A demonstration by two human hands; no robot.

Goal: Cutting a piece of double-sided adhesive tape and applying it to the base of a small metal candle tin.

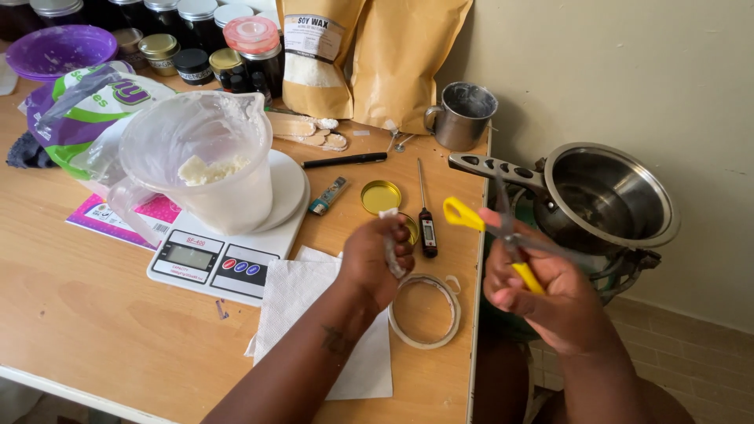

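My left hand (375,259) is closed around a small whitish strip (390,243), held above the wooden table (94,314). Just below it lies a roll of thin double-sided tape (425,311). My right hand (542,290) grips yellow-handled scissors (503,232) with the blades parted, held past the table's right edge. A white paper towel (314,306) lies under my left forearm.
A white kitchen scale (228,243) carries a clear plastic jug (200,157) with white wax flakes. Nearby lie a gold lid (381,196), a probe thermometer (426,224), a black pen (345,160), a metal mug (463,115), brown paper bags (408,55), several jars and a purple bowl (59,51). A steel saucepan (605,196) sits right.
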